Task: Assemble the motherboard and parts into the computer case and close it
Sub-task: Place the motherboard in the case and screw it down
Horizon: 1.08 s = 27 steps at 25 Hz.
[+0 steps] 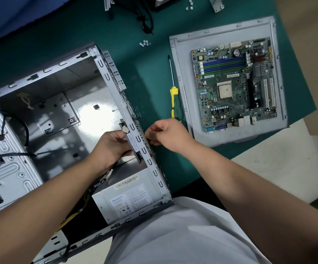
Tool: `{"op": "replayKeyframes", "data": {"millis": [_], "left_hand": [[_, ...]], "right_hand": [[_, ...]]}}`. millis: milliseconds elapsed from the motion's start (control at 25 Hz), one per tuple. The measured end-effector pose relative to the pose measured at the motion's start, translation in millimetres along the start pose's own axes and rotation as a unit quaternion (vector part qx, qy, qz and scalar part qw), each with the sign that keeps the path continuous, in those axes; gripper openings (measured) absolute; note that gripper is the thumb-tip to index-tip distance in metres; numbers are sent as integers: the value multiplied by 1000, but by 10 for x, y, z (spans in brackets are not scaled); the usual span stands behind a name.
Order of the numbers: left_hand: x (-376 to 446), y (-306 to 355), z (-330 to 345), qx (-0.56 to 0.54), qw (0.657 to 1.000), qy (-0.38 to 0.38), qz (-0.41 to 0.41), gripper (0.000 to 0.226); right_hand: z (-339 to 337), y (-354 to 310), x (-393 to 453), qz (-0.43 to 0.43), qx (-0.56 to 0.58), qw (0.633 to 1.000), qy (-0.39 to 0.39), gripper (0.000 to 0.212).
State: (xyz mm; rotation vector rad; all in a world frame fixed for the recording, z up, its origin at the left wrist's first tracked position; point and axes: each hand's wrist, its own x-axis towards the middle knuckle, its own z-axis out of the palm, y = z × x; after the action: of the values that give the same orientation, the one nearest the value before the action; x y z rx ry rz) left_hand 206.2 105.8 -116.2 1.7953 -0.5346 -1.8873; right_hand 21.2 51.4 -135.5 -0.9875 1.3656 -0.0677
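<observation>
The left hand (114, 144) grips a flat dark part (133, 144) against the inside of the case wall (116, 86), while the right hand (165, 135) pinches something small just outside, probably fastening it; the motherboard (234, 82) waits on the side panel (181, 54), well beyond the right fingers.

The computer case (63, 115) runs off the left edge, and the right hand (166, 135) fingertips hide behind its wall.

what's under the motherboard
The motherboard lies flat on a grey side panel, which rests on the green mat. The panel's rim shows all round the board; whatever lies directly beneath the board is covered.
</observation>
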Motion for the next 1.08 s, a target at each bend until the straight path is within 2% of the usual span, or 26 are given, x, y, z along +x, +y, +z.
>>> {"op": "replayKeyframes", "data": {"millis": [160,480,640,920,1080], "left_hand": [[-4,0,13,5,1000,0,11,20],[-17,-1,3,6,1000,-4,3,21],[-11,17,5,5,1000,-5,-14,23],[27,-35,-23,45,999,-6,6,15],[52,-94,-48,30,999,-9,-17,18]], "right_hand": [[-4,14,36,-40,-41,998,-2,19],[16,37,38,-52,-54,997,12,18],[7,24,30,-35,-31,999,10,5],[-6,-36,10,7,16,1000,-4,4],[-2,-39,13,21,33,999,-7,7]]}}
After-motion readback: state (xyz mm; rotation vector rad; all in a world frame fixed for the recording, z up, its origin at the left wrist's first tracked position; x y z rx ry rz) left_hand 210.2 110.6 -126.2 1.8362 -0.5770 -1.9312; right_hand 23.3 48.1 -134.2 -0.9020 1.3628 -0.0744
